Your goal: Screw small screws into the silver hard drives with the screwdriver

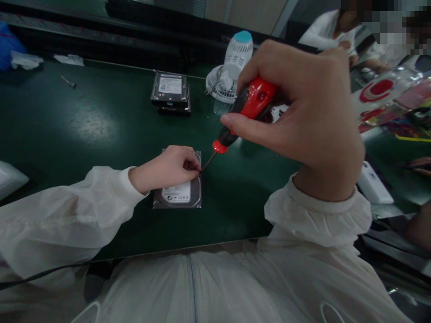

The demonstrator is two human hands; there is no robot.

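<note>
A hard drive [194, 200] with a white label lies flat on the green table in front of me. Over its upper part rests my left hand [180, 165], thumb and fingertips pinched together at the drive's right edge. What they pinch, if anything, is too small to make out. My right hand [299, 98] is wrapped round the red and black handle of a screwdriver [247, 104], held tilted. Its thin shaft slants down to the left, and the tip meets the drive's right edge right by my left fingertips.
Behind the drive stands a stack of hard drives [170, 85]. A white fan [238, 54] with a blue cap is to its right. Clear plastic bottles [380, 92] and a white device [374, 181] are at the right, near other people. A small screw-like part [71, 83] lies far left.
</note>
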